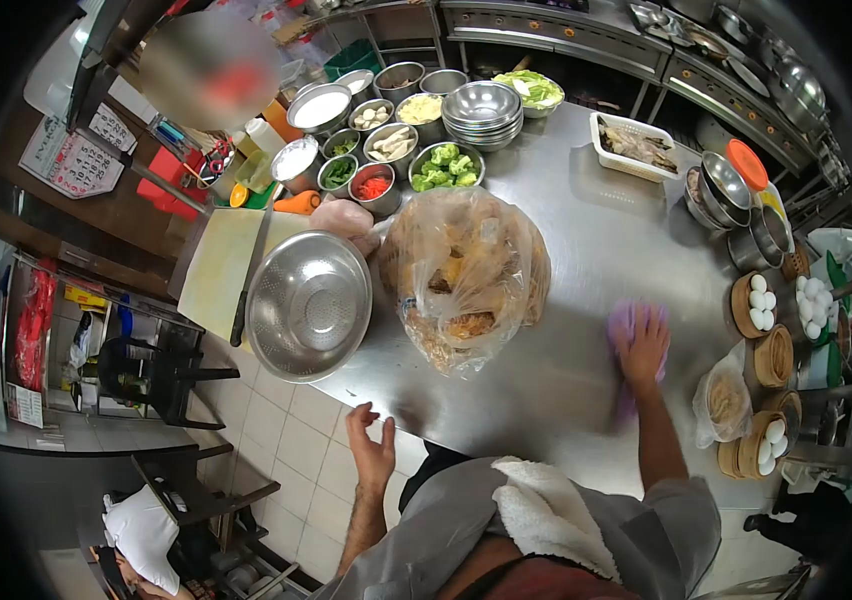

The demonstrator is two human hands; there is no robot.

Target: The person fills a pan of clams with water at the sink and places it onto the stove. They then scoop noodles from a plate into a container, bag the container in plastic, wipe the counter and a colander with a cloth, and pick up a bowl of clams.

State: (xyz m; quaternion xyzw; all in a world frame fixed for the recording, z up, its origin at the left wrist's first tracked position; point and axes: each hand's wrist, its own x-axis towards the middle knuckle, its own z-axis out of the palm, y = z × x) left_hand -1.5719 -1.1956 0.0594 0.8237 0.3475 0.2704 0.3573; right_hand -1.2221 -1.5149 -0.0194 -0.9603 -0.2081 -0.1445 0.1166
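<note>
My right hand [643, 348] presses flat, fingers spread, on a purple cloth [624, 325] that lies on the steel table [566, 375]. Beyond the table's near edge, my left hand [371, 440] hangs in the air with its fingers apart and nothing in it. Between the two hands, farther up the table, sits a clear plastic bag [466, 275] of brown food pieces. A perforated steel colander [309, 306] stands left of the bag, at the table edge.
A knife [251, 265] rests on a cutting board [221, 265] at the left. Bowls of broccoli [446, 168] and other vegetables line the back. Eggs [761, 300] in steamers and a white basket [636, 145] stand at the right. A person [146, 535] is at lower left.
</note>
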